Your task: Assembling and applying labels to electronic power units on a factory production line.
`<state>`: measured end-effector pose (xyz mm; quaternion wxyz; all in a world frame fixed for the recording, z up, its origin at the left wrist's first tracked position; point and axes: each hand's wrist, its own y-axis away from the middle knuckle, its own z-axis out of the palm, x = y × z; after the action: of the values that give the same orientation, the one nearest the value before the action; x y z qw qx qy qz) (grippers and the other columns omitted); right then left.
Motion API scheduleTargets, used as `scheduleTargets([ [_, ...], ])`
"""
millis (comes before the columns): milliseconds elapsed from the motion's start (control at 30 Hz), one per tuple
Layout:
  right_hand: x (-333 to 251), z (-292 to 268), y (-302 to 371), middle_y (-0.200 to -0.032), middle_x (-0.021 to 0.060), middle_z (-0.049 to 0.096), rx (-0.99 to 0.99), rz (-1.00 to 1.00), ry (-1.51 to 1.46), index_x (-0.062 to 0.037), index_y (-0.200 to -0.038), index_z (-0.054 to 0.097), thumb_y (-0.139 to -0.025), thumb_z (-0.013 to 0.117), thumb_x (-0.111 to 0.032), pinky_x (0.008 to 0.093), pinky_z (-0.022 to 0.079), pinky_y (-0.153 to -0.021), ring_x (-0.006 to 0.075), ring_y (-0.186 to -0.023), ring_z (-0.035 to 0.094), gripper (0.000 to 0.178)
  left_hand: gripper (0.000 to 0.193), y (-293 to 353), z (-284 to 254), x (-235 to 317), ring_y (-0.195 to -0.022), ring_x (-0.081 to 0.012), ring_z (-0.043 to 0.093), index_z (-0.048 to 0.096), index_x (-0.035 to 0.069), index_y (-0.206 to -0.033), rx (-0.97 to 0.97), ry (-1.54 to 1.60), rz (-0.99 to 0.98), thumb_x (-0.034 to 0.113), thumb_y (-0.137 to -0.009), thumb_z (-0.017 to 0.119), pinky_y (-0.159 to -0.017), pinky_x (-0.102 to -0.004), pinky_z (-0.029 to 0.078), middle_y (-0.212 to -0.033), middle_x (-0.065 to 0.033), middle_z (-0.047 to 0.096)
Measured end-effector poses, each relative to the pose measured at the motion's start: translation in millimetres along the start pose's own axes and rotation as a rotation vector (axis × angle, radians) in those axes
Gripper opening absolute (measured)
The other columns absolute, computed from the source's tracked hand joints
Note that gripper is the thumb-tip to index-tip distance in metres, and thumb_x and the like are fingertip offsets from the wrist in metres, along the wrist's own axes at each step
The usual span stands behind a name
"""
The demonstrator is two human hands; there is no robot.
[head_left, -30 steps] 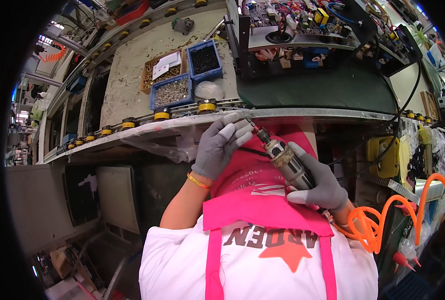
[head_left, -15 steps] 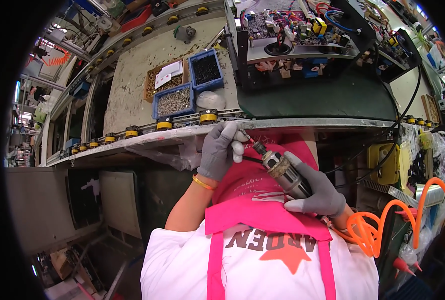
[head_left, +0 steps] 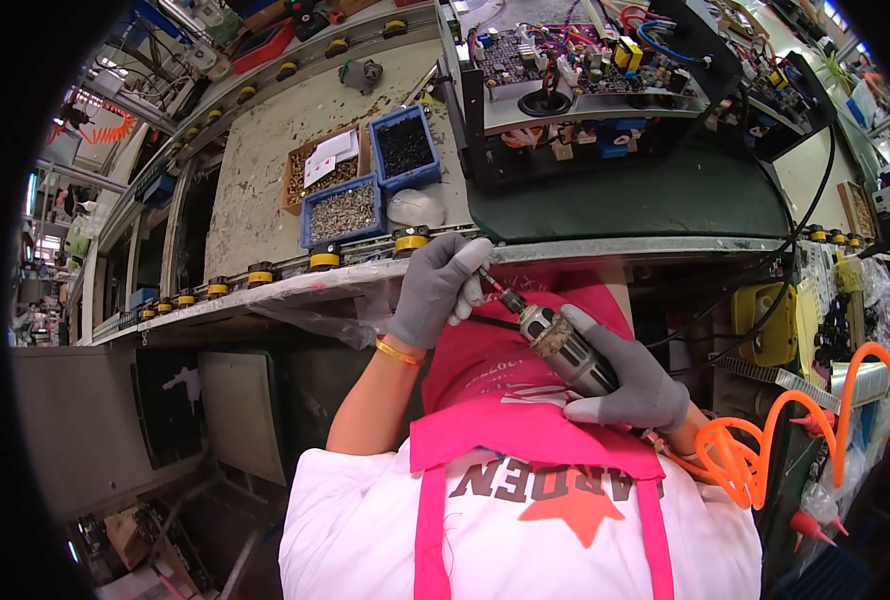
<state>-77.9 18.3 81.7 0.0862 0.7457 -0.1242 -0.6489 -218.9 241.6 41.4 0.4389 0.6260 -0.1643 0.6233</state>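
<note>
In a grey glove, my right hand [head_left: 630, 375] wraps round the body of a pneumatic screwdriver [head_left: 565, 350], held slanted over my pink apron [head_left: 475, 375]. Its thin bit [head_left: 497, 284] points up and left, toward the bench edge. My left hand [head_left: 439, 288], gloved too and with a yellow band at the wrist, is closed in a pinch at the bit's tip. What lies between those fingertips is too small to name. An orange coiled air hose [head_left: 740, 460] runs off to the right from behind my right wrist.
Beyond the roller rail [head_left: 323, 257] stand a blue bin of silvery screws [head_left: 340, 215], a blue bin of black screws [head_left: 405, 148] and a box of brass-coloured parts [head_left: 298, 185] with papers on top. A black-framed unit with a circuit board [head_left: 585, 60] rests on a green mat [head_left: 625, 205].
My left hand has shifted slightly up and left, its fingers still pinched near the bit's tip. The screwdriver and right hand have barely moved.
</note>
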Motion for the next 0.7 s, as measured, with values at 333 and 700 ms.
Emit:
scheduleTargets([
  [333, -2.7, 4.0, -0.5, -0.107, 0.0074, 0.058, 0.102, 0.01, -0.043, -0.0032, -0.143, 0.024, -0.066, 0.077, -0.012, 0.0241, 0.043, -0.084, 0.0112, -0.09, 0.054, 0.094, 0.029, -5.1, 15.1, 1.1, -0.033, -0.006, 0.042, 0.054, 0.007, -0.074, 0.084, 0.151, 0.077, 0.03, -0.09, 0.06, -0.028, -0.0195, 0.029, -0.05, -0.0015, 0.052],
  [700, -12.9, 6.9, -3.9, -0.1, 0.0068, 0.057, 0.167, -0.062, -0.073, -0.0004, -0.142, 0.026, -0.063, 0.077, -0.014, 0.023, 0.044, -0.077, 0.0088, -0.083, 0.053, 0.095, 0.028, -2.0, 9.2, 29.1, -0.033, -0.0047, 0.04, 0.059, 0.007, -0.086, -0.12, 0.058, 0.245, 0.034, -0.091, 0.054, -0.029, -0.0188, 0.028, -0.048, 0.0017, 0.046],
])
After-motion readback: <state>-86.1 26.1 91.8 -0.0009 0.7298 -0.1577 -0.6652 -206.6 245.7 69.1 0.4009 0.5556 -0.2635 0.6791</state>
